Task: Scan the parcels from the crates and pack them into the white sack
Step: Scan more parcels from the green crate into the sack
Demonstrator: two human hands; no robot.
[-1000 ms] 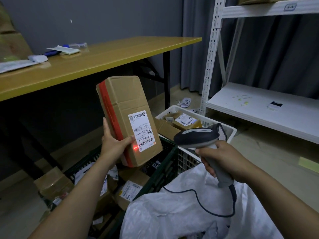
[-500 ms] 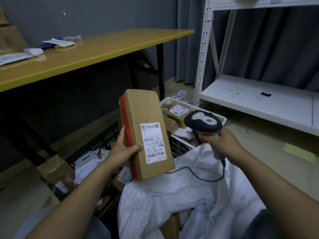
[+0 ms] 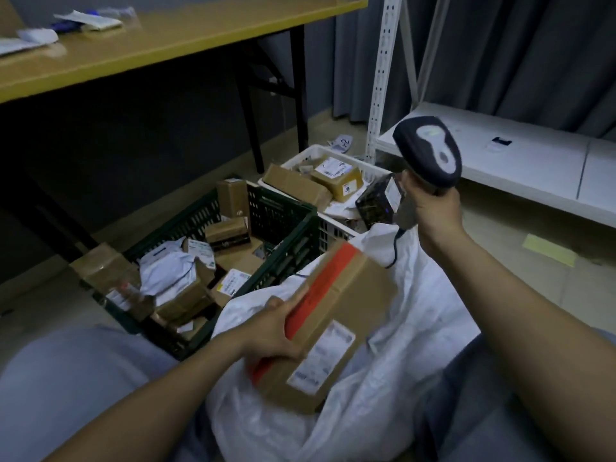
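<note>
Cardboard parcel [image 3: 336,315], gripped by the left hand [image 3: 270,331], hangs over the white sack [image 3: 423,311], not in yet. Right hand [image 3: 431,208] grips the scanner [image 3: 430,151]. Green crate [image 3: 281,225] and white crate [image 3: 333,232] hold many more.

label [image 3: 321,356] on parcel [image 3: 346,295]: blurred, unreadable | white sack [image 3: 416,311] mouth: hidden behind parcel

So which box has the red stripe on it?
The cardboard box the left hand grips above the white sack. A red strip of tape runs along its edge; the boxes in the green crate and white crate show no such strip.
</note>
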